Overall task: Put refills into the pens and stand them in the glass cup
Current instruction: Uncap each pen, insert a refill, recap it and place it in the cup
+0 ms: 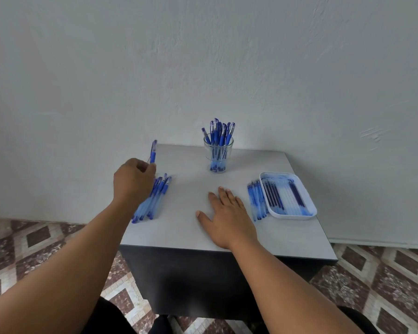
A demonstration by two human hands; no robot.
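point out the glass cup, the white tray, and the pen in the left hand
glass cup [218,158]: head view, front wall.
white tray [290,216]: head view, near rim.
pen [153,153]: head view, blue grip above the fingers.

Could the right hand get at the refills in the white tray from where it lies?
Probably yes. The right hand lies flat and empty on the table, just left of the white tray; only a row of pens lies between, low enough to pass over.

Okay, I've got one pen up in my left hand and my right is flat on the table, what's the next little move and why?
Probably reach your right hand to the white tray and pinch one refill. The left hand already holds a pen above the table, the right holds nothing, and the refills lie just beside it.
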